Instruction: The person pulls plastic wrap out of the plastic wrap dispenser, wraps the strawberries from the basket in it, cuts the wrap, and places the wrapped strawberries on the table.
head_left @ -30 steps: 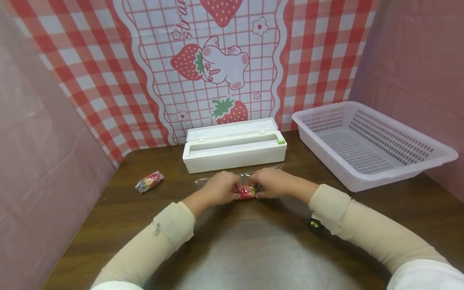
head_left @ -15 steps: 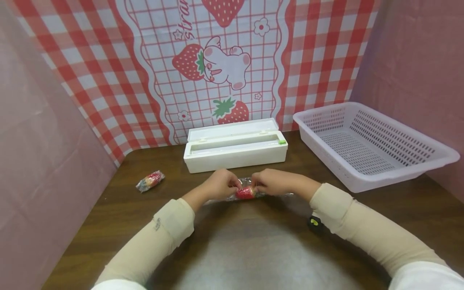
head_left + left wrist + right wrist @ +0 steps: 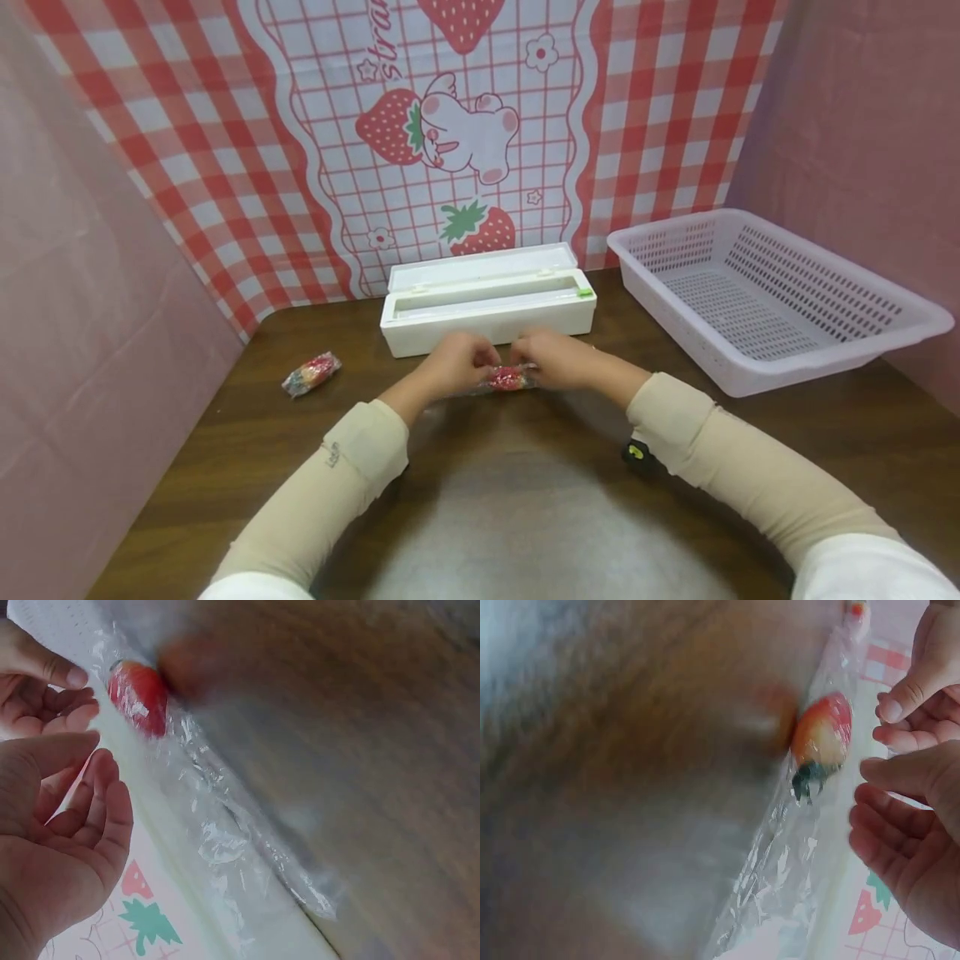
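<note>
A red and yellow strawberry with a green leafy end lies on the table just in front of the long white box. Clear plastic film is wrapped around it and trails out flat on both sides. My left hand is at its left end, fingers loosely bent, and the left wrist view shows nothing between them. At the other end hovers my right hand, its fingers curved and apart from the strawberry in the right wrist view. The fingertips of both hands face each other, close together.
Behind the hands stands the white box, lid raised, with a green slider on its right. A white perforated basket occupies the back right. Another film-wrapped strawberry lies at left. A checked strawberry-print cloth hangs behind.
The strawberry has shifted away from the person, toward the white box, and the film has gone round it. Both hands have moved the same way, and their fingers have come off it.
</note>
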The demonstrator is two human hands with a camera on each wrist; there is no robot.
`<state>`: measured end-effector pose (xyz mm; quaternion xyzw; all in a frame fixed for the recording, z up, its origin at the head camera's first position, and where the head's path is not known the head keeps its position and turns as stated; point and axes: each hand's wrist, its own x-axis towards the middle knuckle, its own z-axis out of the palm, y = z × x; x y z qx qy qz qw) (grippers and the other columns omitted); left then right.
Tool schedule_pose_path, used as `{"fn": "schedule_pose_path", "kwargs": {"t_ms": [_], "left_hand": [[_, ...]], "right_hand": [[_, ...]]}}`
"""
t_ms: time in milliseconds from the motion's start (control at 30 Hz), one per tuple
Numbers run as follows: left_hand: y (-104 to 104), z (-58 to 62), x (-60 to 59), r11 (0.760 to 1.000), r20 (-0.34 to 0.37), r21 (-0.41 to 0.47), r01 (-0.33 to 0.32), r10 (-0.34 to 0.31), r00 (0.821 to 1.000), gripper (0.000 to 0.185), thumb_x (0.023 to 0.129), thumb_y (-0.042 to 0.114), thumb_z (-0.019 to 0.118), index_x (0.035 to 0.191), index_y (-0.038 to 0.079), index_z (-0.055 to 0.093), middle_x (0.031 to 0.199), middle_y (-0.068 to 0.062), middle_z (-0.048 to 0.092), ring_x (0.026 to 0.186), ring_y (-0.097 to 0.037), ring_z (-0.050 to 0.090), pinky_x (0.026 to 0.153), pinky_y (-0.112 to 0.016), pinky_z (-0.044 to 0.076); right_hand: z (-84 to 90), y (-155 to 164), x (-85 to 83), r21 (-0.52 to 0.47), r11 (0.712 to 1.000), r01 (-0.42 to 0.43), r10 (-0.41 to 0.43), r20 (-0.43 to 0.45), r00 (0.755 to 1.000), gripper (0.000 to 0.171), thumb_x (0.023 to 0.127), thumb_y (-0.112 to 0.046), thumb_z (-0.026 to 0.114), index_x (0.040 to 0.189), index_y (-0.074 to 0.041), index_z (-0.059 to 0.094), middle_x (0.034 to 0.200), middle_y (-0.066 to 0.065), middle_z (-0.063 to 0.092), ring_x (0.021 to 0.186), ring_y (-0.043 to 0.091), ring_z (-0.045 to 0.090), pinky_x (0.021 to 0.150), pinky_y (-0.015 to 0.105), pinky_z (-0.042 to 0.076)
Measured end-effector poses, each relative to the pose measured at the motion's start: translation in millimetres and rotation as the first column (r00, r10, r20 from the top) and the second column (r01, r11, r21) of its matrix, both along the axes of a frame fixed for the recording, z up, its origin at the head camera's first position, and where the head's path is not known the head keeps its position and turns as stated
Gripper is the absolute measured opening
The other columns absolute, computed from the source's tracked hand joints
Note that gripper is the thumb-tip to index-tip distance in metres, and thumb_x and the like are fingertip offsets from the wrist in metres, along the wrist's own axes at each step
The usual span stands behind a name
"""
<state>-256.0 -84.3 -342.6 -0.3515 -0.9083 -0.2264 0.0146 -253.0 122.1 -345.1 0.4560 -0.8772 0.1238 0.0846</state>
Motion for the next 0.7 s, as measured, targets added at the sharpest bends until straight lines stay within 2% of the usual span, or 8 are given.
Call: {"fn": "schedule_pose_path", "kwargs": {"t_ms": [133, 267, 433, 567, 700], "left_hand": [[1, -4.2, 0.4, 0.998, -0.040, -0.023, 0.053, -0.054, 0.998, 0.009, 0.078, 0.003, 0.077, 0.086, 0.004, 0.073, 0.082, -0.004, 0.072, 0.075, -0.015, 0.066, 0.067, -0.022, 0.052], [3, -8.8, -1.6, 0.998, -0.042, -0.046, 0.043, -0.045, 0.998, 0.011, 0.078, 0.005, 0.080, 0.087, 0.004, 0.073, 0.083, -0.005, 0.071, 0.076, -0.015, 0.066, 0.068, -0.022, 0.053], [3, -7.9, -8.6, 0.998, 0.050, -0.059, -0.007, 0.010, 0.999, 0.013, 0.081, 0.006, 0.078, 0.091, 0.004, 0.071, 0.088, -0.005, 0.070, 0.083, -0.018, 0.065, 0.075, -0.026, 0.053], [0, -6.5, -14.4, 0.997, 0.138, -0.074, -0.018, 0.029, 0.990, 0.020, 0.079, 0.003, 0.078, 0.096, 0.004, 0.067, 0.090, -0.005, 0.068, 0.085, -0.019, 0.063, 0.078, -0.029, 0.052], [-2, -7.3, -17.2, 0.996, 0.189, -0.089, -0.027, 0.044, 0.981, 0.025, 0.077, 0.002, 0.078, 0.099, 0.005, 0.064, 0.090, -0.005, 0.065, 0.085, -0.019, 0.060, 0.079, -0.031, 0.051]], "right_hand": [[-5.1, -3, -0.5, 0.034, 0.999, 0.009, -0.010, 0.028, 1.000, 0.019, 0.077, -0.001, 0.076, 0.093, -0.003, 0.066, 0.088, 0.006, 0.062, 0.083, 0.023, 0.060, 0.075, 0.036, 0.052], [-5.3, -5, -0.7, 0.052, 0.998, 0.037, -0.041, 0.066, 0.997, 0.022, 0.078, -0.004, 0.077, 0.096, -0.002, 0.065, 0.091, 0.007, 0.062, 0.086, 0.023, 0.060, 0.077, 0.037, 0.052], [-2.8, -6, -5.7, 0.074, 0.995, 0.061, -0.067, 0.083, 0.994, 0.023, 0.078, -0.001, 0.075, 0.098, -0.001, 0.064, 0.091, 0.008, 0.064, 0.088, 0.024, 0.062, 0.079, 0.038, 0.052], [-3.9, -6, -10.6, 0.094, 0.992, 0.087, -0.097, 0.106, 0.990, 0.027, 0.077, 0.000, 0.076, 0.100, 0.000, 0.063, 0.093, 0.009, 0.065, 0.089, 0.025, 0.063, 0.082, 0.039, 0.052], [-5.6, -6, -13.4, 0.097, 0.989, 0.109, -0.122, 0.139, 0.983, 0.029, 0.076, 0.001, 0.077, 0.101, -0.001, 0.063, 0.095, 0.009, 0.066, 0.091, 0.026, 0.063, 0.084, 0.040, 0.052]]}}
